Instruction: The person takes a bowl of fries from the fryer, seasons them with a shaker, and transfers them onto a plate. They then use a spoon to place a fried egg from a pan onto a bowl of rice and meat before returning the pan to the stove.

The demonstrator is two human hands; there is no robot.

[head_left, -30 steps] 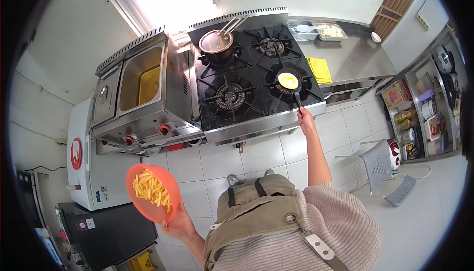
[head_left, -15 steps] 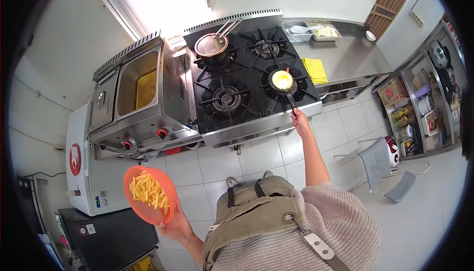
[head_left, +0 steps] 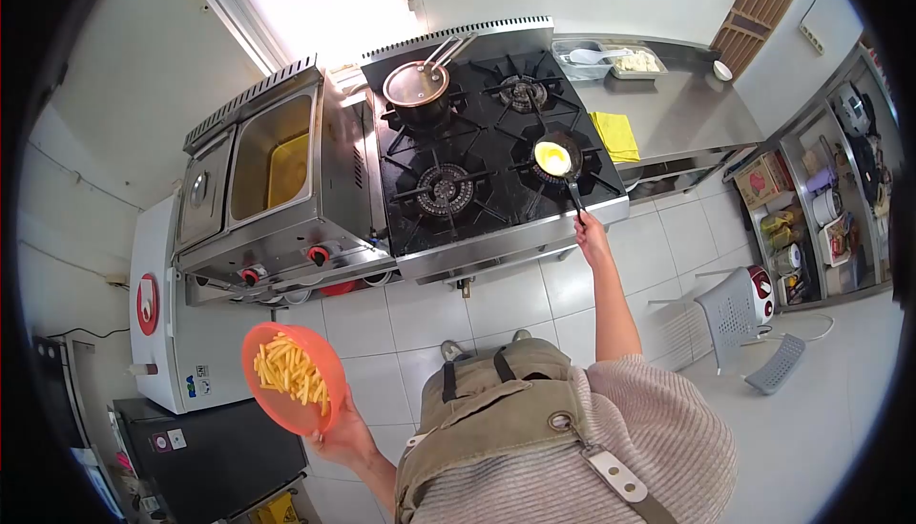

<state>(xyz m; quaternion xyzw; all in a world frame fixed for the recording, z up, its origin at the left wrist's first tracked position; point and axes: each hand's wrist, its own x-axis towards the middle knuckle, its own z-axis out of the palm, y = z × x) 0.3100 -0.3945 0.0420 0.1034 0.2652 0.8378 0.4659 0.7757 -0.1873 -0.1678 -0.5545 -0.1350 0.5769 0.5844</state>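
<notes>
White walls and pale floor tiles surround a steel stove (head_left: 515,242), with a fryer (head_left: 334,185) to its left and a steel table (head_left: 682,109) to its right. On the near right burner sits a small black pan (head_left: 573,167) with what looks like an egg (head_left: 552,157) in it; the right hand (head_left: 591,236) has its fingers wrapped around the pan's handle. The left hand (head_left: 343,436) supports an orange bowl (head_left: 289,408) of fries (head_left: 291,371) over the floor, in front of the fryer; its fingers seem curled against the underside, though most are hidden. I judge the step in hand to be steadying or shifting the pan over the burner. Any such move calls for a level wrist, and the tilted bowl needs care too, since fries could slip out. With both hands occupied, neither is free for a tool. A lidded pot (head_left: 417,85) stands on the far left burner, well apart from the pan, while a yellow cloth (head_left: 615,136) lies near it on the table's edge. Behind are two tubs (head_left: 637,64), with a white spoon (head_left: 601,53) across them.
</notes>
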